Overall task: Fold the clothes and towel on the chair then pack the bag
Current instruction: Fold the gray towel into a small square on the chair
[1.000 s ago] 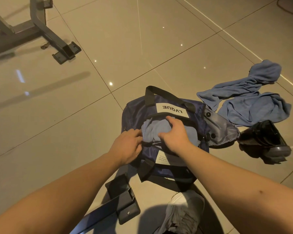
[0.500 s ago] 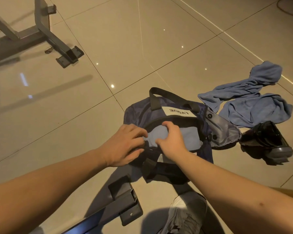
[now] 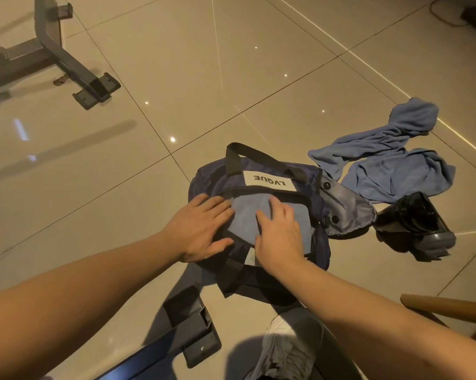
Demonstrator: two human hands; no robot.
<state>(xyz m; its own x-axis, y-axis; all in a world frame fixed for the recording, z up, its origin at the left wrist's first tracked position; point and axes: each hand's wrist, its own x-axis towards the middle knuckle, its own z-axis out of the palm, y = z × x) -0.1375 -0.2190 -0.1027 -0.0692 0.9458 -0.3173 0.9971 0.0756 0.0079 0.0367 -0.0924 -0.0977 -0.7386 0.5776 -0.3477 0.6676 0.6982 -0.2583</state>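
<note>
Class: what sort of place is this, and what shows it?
Likely a gym or workout room: a glossy beige tiled floor, a grey metal equipment frame, and a navy fabric duffel bag.

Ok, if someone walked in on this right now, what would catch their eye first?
First the navy bag lying open on the tiled floor in the middle. The right hand lies flat on a folded blue cloth in its mouth, and the left hand lies flat at the cloth's edge. Next comes the crumpled blue fabric sprawled just right of the bag, with a glossy black object beside it.
</note>
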